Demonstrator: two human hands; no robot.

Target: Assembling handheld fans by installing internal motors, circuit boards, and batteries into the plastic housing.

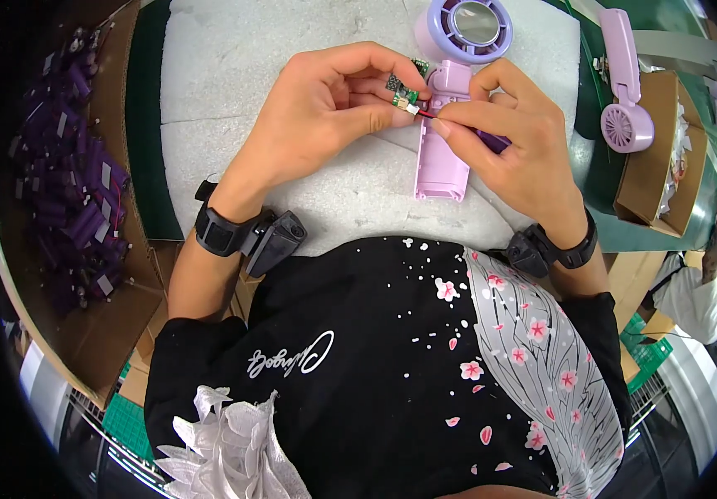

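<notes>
L ctn (124, 331): purp. cells (84, 223); L hand (315, 116): PCB (403, 93).

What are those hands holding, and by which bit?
Left hand: green circuit board, seemingly by its edges. Right hand: red and black wires, near the white plug.

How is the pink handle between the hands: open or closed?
Open: the pink handle shows its hollow inside to the camera.

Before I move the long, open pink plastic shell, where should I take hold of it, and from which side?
I would pinch the pink plastic shell across its side walls near the lower end, coming from your body's side. That trough-shaped end points toward you and looks uncovered, while your left hand and right hand crowd its upper part.
</notes>
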